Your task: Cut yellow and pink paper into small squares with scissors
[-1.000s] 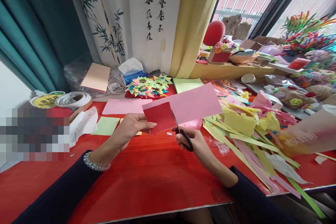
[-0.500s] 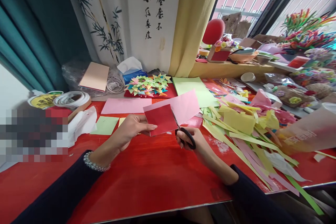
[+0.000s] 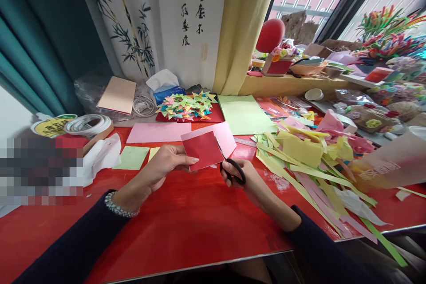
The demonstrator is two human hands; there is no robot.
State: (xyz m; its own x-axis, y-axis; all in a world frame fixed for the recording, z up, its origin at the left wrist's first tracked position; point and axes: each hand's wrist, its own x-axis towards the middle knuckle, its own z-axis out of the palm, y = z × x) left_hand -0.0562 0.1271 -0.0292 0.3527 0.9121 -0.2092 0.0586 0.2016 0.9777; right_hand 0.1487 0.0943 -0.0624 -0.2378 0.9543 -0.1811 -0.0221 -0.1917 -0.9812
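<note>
Red card (image 3: 203, 151) over pink paper (image 3: 226, 135): my left hand (image 3: 163, 160) pinches both, apparently steadying them against scissors (image 3: 242, 172) my right hand (image 3: 248, 178) grips.

Daylight came from the window (image 3: 353, 2), upper right; view outside was pale, washed out. Teal curtain (image 3: 40, 44) sat dim. Glossy surface (image 3: 186, 230) showed a soft sheen. Wide-angle stretch warped the edges; far-right flowers (image 3: 392, 46) looked soft. Hands (image 3: 168, 162) rendered fairly sharp. Left patch (image 3: 40, 166) was pixelated.
</note>
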